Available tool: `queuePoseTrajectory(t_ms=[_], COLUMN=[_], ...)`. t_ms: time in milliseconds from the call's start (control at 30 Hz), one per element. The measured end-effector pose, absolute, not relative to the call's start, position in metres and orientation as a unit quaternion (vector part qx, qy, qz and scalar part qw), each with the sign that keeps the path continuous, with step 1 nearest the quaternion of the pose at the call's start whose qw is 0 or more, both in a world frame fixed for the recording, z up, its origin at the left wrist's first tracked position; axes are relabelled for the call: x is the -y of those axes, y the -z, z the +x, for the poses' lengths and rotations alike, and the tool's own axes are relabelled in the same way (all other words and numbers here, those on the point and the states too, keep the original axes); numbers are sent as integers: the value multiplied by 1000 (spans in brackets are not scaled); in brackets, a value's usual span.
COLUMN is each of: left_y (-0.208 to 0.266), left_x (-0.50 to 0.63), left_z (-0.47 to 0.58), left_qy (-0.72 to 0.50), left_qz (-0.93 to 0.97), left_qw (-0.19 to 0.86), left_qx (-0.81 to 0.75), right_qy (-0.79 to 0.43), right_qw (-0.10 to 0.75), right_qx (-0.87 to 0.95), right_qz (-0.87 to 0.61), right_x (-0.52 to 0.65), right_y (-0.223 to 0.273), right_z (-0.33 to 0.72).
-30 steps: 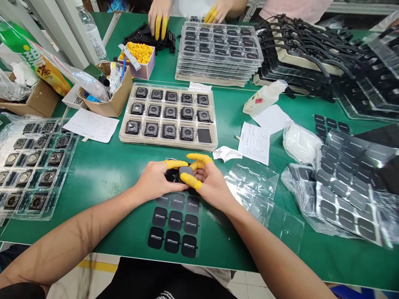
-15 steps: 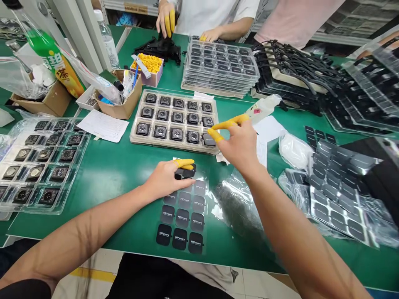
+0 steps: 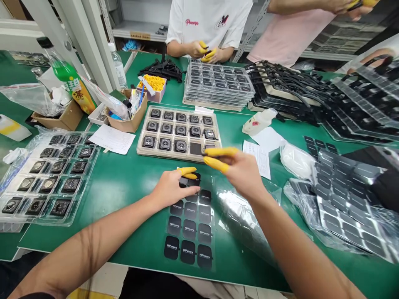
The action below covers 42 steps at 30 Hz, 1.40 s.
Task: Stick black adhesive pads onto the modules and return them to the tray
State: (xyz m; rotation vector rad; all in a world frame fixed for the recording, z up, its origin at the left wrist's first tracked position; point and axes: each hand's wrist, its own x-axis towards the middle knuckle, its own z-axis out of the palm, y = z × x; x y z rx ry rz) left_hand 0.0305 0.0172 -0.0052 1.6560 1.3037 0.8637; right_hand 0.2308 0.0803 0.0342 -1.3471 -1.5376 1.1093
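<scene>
"What do you see, please?"
"My right hand [image 3: 241,172] keeps fingers narrow around a dark piece [image 3: 218,156], mostly hidden, at frame centre, beside the watch tray [image 3: 170,155]. My left hand [image 3: 171,187] lies upon the sticker sheet [image 3: 189,229], lower centre; its grip I cannot tell."

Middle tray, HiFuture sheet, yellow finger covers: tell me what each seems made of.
Tray: probably thin moulded plastic, glossy; its pocket edges catch the light.
Sheet: likely clear plastic film, since green shows through its margins; the dark labels look smooth, material uncertain.
Finger covers: perhaps latex or similar rubber, mostly matte; they fit snugly.
</scene>
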Motion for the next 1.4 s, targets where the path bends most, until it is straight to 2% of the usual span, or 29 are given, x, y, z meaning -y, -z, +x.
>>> queuePoseTrajectory(t_ms=[133, 233, 700, 867, 1033, 1233, 1400], left_y=[1, -2, -2, 1, 1, 3, 7], left_x=[-16, -15, -15, -17, -15, -14, -18], left_z=[32, 34, 35, 33, 34, 34, 30], left_qy=[-313, -306, -299, -308, -333, -330, -348], left_qz=[646, 623, 647, 667, 685, 671, 620], left_qw=[438, 443, 391, 367, 329, 352, 438], left_qx=[-540, -567, -582, -571, -558, -563, -550], right_qy=[-548, -576, -464, -462, -403, -383, -459], right_qw=[400, 385, 397, 403, 458, 438, 428], right_qx=[506, 500, 610, 601, 609, 628, 607], right_qz=[-533, -519, -505, -512, -507, -517, -488], right_x=[-32, -20, -27, -27, -24, -27, -23], right_y=[-11, 6, 3, 5, 9, 14, -18], right_z=[221, 211, 220, 220, 218, 209, 255])
